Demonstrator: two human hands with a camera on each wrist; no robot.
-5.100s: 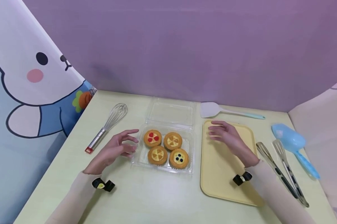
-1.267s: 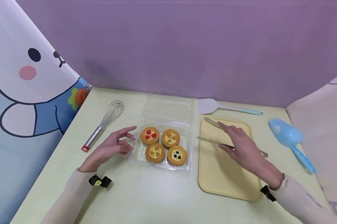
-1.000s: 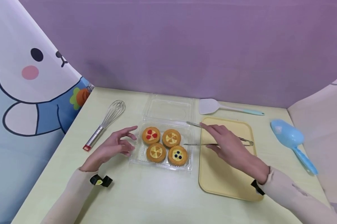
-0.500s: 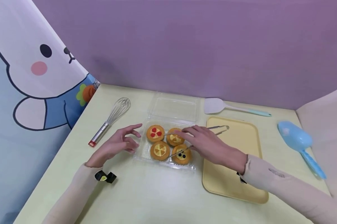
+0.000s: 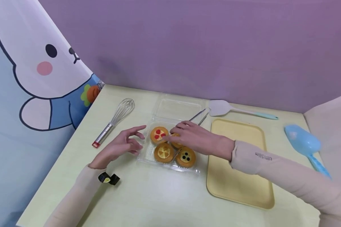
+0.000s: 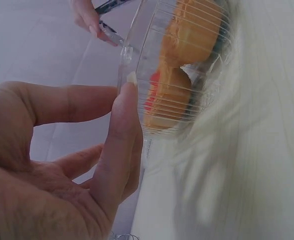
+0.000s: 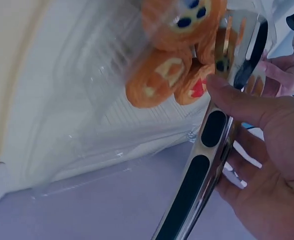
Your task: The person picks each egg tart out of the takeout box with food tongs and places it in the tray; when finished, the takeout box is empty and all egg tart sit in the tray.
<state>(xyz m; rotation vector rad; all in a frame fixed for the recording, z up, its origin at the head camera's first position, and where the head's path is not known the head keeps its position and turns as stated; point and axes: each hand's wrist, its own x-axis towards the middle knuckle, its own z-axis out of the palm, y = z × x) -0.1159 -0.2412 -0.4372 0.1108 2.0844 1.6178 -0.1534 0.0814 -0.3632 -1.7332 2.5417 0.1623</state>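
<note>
Across the middle of the frame, tongs (image 5: 197, 115) reach into a clear box (image 5: 170, 167) of four tarts (image 5: 164, 152).
Head view: the right hand (image 5: 191, 137) grips the tongs from above, likely to clear the box walls; the left hand (image 5: 119, 146) sits at the box's left edge. Left wrist view: thumb and fingers stand apart at the rim, perhaps for steadying, contact hard to judge. Right wrist view: thumb and fingers clamp the tongs, whose slotted end shows in front of the tarts.
</note>
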